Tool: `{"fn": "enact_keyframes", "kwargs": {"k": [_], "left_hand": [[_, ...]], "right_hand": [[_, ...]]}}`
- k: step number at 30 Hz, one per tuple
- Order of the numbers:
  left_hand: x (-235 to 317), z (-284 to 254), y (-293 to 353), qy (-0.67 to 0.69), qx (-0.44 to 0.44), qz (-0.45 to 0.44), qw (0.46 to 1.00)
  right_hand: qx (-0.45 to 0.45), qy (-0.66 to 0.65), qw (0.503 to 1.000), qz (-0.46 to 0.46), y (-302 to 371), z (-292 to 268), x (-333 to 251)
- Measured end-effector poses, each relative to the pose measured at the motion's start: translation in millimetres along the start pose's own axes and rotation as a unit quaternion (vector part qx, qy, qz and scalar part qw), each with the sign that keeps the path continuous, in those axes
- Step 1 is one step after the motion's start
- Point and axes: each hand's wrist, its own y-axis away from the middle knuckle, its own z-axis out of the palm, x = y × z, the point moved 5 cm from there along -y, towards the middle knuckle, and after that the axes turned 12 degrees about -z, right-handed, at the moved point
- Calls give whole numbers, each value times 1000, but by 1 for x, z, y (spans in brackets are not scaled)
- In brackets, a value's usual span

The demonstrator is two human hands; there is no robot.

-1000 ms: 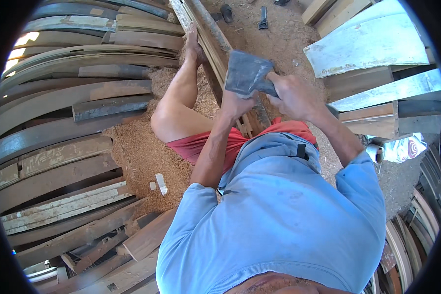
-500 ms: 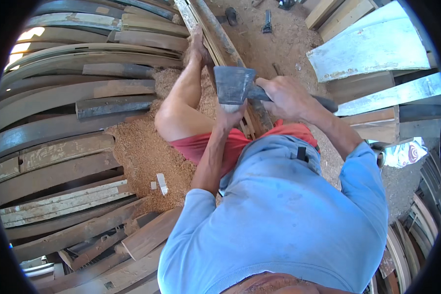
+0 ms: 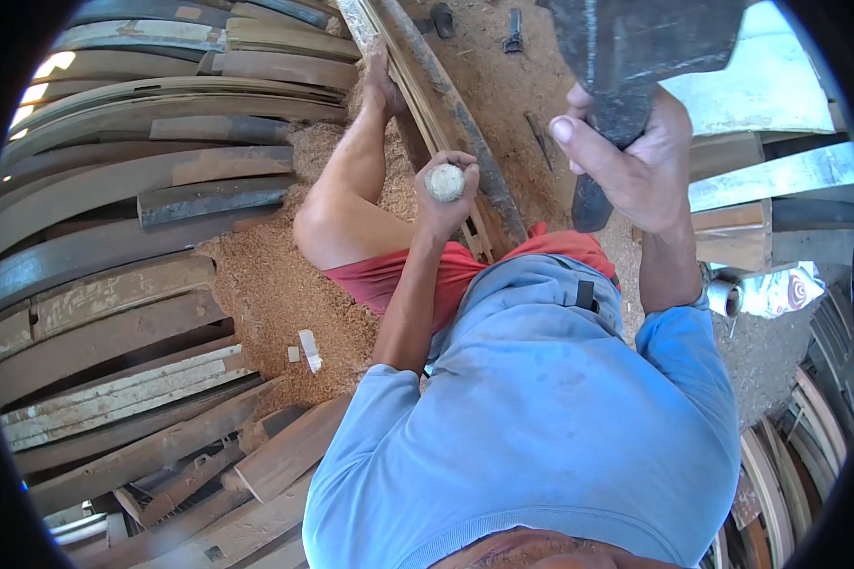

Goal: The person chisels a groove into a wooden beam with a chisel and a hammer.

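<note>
My left hand (image 3: 435, 220) is closed around the handle of a chisel. The round pale butt of the chisel (image 3: 445, 184) points up at me; its blade is hidden below my fist. Under it runs a long narrow timber (image 3: 420, 100), with slots showing near my lap. My right hand (image 3: 640, 166) grips the dark handle of a wooden mallet. The broad grey-black head of the mallet (image 3: 650, 38) is raised high at the upper right, well apart from the chisel. My bare left foot (image 3: 377, 71) rests against the timber.
Curved wooden planks (image 3: 95, 209) lie stacked along the left. Sawdust and shavings (image 3: 266, 294) cover the ground beside my knee. At the right are pale boards (image 3: 764, 95) and a white plastic bag (image 3: 778, 291). A dark tool (image 3: 513, 31) lies on the dirt ahead.
My right hand has lifted the mallet up and to the right, off the chisel's end, which now shows. My left hand stays nearly in place.
</note>
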Motion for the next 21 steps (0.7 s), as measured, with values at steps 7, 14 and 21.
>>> {"fn": "enact_keyframes", "kwargs": {"k": [7, 14, 21], "left_hand": [[9, 6, 2, -13, 0, 40, 999], [28, 0, -17, 53, 14, -60, 997], [44, 9, -24, -23, -29, -52, 998]], "right_hand": [[52, 13, 998, -14, -2, -23, -10], [84, -40, 996, 6, -3, -29, -4], [102, -67, 993, 4, -7, -30, 3]]}}
